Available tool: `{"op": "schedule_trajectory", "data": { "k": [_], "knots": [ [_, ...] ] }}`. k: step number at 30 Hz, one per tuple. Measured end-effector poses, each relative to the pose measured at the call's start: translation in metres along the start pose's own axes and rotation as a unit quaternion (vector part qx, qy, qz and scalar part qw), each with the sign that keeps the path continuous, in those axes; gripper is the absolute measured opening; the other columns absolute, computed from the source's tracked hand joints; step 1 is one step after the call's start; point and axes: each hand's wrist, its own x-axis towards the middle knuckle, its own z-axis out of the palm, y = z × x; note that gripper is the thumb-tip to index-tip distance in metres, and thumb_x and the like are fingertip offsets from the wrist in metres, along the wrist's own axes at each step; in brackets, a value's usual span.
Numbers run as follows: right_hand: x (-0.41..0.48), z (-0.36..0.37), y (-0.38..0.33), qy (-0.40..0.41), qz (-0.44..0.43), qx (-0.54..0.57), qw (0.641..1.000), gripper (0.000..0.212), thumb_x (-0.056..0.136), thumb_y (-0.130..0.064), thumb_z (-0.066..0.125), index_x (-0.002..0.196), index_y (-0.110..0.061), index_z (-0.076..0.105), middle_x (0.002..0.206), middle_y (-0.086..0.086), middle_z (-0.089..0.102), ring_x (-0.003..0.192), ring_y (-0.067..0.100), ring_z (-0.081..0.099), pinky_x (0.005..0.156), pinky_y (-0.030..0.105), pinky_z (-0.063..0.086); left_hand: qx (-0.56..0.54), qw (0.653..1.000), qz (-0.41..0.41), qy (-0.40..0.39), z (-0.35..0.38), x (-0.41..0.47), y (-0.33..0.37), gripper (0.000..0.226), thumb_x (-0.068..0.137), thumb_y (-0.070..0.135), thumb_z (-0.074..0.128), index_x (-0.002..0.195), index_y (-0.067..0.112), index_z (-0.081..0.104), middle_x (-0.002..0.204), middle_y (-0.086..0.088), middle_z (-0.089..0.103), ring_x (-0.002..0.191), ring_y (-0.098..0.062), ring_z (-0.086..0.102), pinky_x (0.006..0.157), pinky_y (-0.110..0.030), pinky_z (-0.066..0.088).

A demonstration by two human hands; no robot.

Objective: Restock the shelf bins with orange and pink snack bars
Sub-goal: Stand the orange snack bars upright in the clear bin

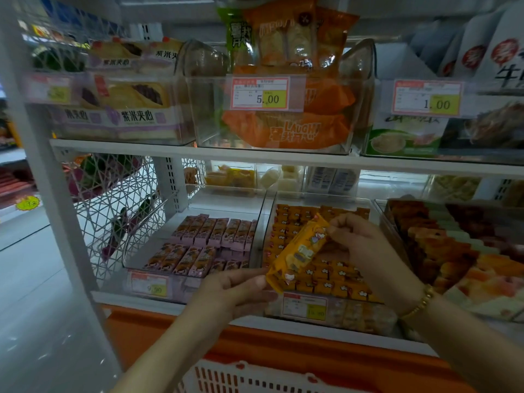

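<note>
The person holds one orange snack bar [300, 251] with both hands, slanted above the lower shelf. The left hand [241, 287] pinches the bar's lower end between thumb and fingers. The right hand [365, 245] pinches the upper end with curled fingertips, and a gold bead bracelet [419, 302] sits on that wrist. The bar hangs over the right-hand clear bin [354, 316], which is packed with rows of orange bars [334, 276] of the same kind. Whether the held bar touches those rows cannot be told.

Just beside it on the left, a second clear bin [136, 242] holds pink bars [204, 231] in two rows, with bare floor behind them. Each bin carries a price tag on its front: the pink one reads 9.90 [149, 283], while the orange bin's tag [304, 306] is too blurred to read. To the right of the orange bin sits a tray of orange and brown cakes [453, 251].

On the upper shelf, a clear bin [209, 117] with a 5.00 tag [259, 93] holds orange bags [283, 129]. Purple-labelled sandwich packs [127, 103] stand to its left. A white wire mesh panel [113, 199] closes the left side of the shelf, and a white slotted basket [255, 378] shows at the bottom edge below the hands.
</note>
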Motion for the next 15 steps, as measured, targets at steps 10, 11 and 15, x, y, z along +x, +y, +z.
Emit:
{"op": "schedule_trajectory", "data": {
  "k": [10, 11, 15],
  "knots": [
    [-0.009, 0.000, 0.011, -0.049, 0.130, 0.125, 0.982, 0.021, 0.097, -0.001, 0.043, 0.077, -0.001, 0.051, 0.068, 0.014, 0.068, 0.060, 0.022, 0.069, 0.052, 0.027, 0.057, 0.073, 0.997, -0.030, 0.013, -0.003, -0.005, 0.004, 0.012, 0.074, 0.014, 0.071, 0.085, 0.010, 0.074, 0.083, -0.011, 0.074, 0.076, -0.020, 0.072, 0.065, -0.024, 0.058],
    [-0.009, -0.001, 0.010, -0.057, 0.141, 0.142, 0.978, 0.021, 0.097, -0.002, 0.042, 0.078, -0.001, 0.052, 0.069, 0.015, 0.069, 0.062, 0.023, 0.070, 0.052, 0.027, 0.057, 0.072, 0.997, -0.027, 0.027, -0.004, -0.004, 0.004, 0.007, 0.077, 0.011, 0.069, 0.082, 0.010, 0.075, 0.080, -0.013, 0.074, 0.073, -0.021, 0.071, 0.063, -0.023, 0.057],
    [-0.008, -0.003, 0.011, -0.082, 0.159, 0.161, 0.971, 0.019, 0.096, -0.002, 0.041, 0.084, 0.003, 0.055, 0.072, 0.018, 0.071, 0.065, 0.023, 0.071, 0.053, 0.026, 0.057, 0.090, 0.994, -0.017, 0.052, -0.010, 0.000, 0.004, 0.010, 0.084, 0.006, 0.064, 0.083, 0.009, 0.073, 0.074, -0.013, 0.072, 0.070, -0.020, 0.070, 0.060, -0.021, 0.056]
  ]
}}
